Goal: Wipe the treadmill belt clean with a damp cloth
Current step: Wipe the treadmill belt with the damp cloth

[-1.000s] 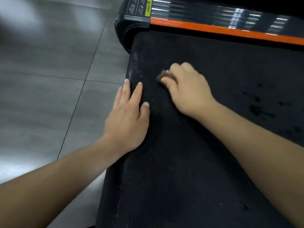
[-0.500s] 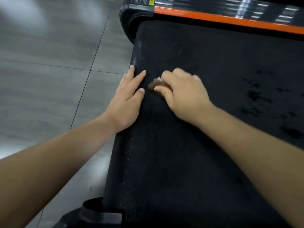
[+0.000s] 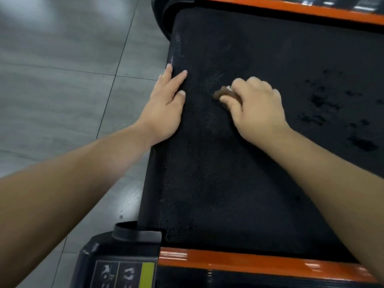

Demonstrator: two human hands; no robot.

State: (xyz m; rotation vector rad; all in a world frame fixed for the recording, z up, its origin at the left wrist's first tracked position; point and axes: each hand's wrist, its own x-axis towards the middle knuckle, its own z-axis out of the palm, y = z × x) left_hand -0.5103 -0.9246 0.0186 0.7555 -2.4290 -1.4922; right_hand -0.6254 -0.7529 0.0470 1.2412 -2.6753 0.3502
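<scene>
Now our right hand [image 3: 256, 110] pinches the small brown cloth [image 3: 225, 94] against the belt [image 3: 207, 183] near its left edge, left hand [image 3: 166, 107] flat and spread beside it, so we'd press firmly and overlap strokes toward the dark spots [image 3: 324, 104].

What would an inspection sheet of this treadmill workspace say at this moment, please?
Surface: black treadmill belt; whitish dust near its floor-side edge, dark blotches further right.
Job's things: brown cloth on the belt, mostly hidden under the right hand.
Clutter: nothing seen.
Grippers: left hand flat on the belt's edge; right hand grips the cloth.
Cables: nothing seen.
Surroundings: grey tiled floor beside the belt; orange rails near and far.
</scene>
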